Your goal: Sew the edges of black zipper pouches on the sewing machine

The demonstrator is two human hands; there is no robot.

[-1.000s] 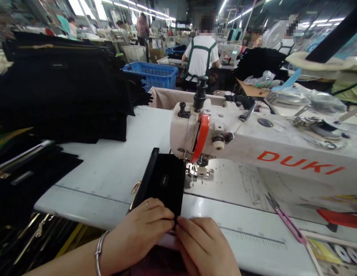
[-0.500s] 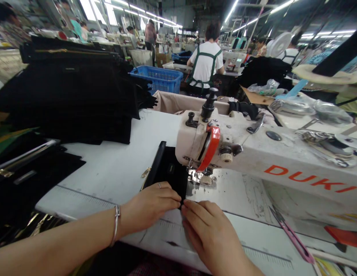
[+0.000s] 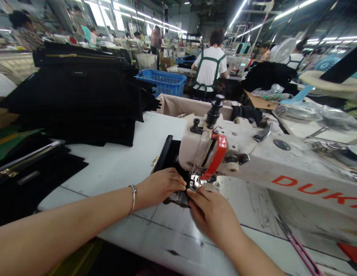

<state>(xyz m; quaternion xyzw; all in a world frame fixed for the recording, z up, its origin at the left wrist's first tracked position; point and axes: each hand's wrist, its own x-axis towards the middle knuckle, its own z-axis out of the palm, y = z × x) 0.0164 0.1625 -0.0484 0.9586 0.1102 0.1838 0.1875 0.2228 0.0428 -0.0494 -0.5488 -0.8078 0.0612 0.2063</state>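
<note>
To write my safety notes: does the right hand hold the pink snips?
No, the pink snips lie on the white table, apart from the right hand, which is beside the presser foot.

Sewing machine [image 3: 253, 153], right of the fingers [image 3: 195, 196]: arm bore red capitals, "DUKI" [image 3: 313, 189], last letter cut by the view's edge. Black cloth [image 3: 173, 147], just beyond the fingers: carried small label [image 3: 176, 157], unreadable. Black stack [image 3: 80, 94], far left of the fingers: carried pale label [image 3: 78, 73], unreadable. Table [image 3: 132, 241], nearer than the fingers: showed ruler marks [image 3: 155, 226], figures illegible.
</note>
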